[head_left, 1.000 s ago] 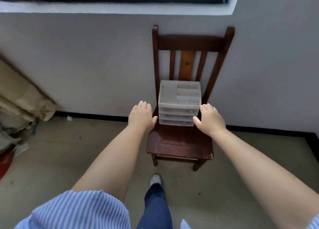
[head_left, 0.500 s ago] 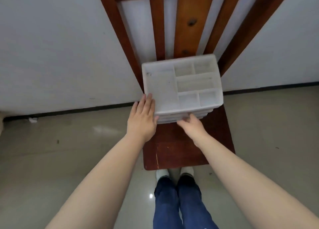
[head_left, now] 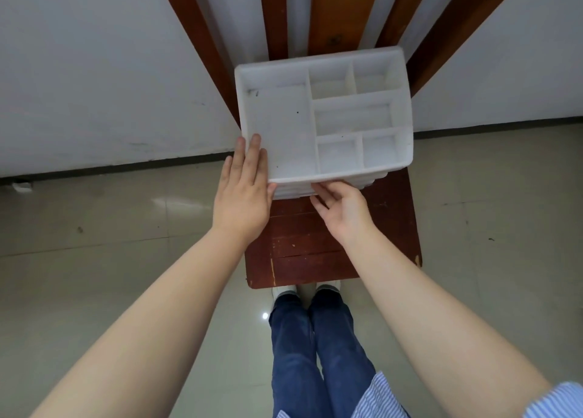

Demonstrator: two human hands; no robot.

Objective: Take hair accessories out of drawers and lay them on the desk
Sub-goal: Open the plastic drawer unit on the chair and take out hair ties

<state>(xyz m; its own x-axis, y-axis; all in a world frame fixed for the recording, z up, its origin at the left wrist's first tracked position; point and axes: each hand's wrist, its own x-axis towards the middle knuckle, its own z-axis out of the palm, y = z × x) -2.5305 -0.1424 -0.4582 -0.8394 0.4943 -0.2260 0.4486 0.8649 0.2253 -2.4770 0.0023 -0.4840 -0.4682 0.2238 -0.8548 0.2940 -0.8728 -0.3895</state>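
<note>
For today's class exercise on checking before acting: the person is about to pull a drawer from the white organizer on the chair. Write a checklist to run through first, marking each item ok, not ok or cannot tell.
1. White organizer rests flat on the wooden chair seat: ok.
2. Left hand braces the organizer's left front corner: ok.
3. Right hand fingers are at the drawer fronts below the top tray: ok.
4. Which drawer is gripped: cannot tell.
5. Hair accessories inside the drawers: cannot tell, drawers look shut.
6. Desk to lay them on is in view: not ok.
</note>
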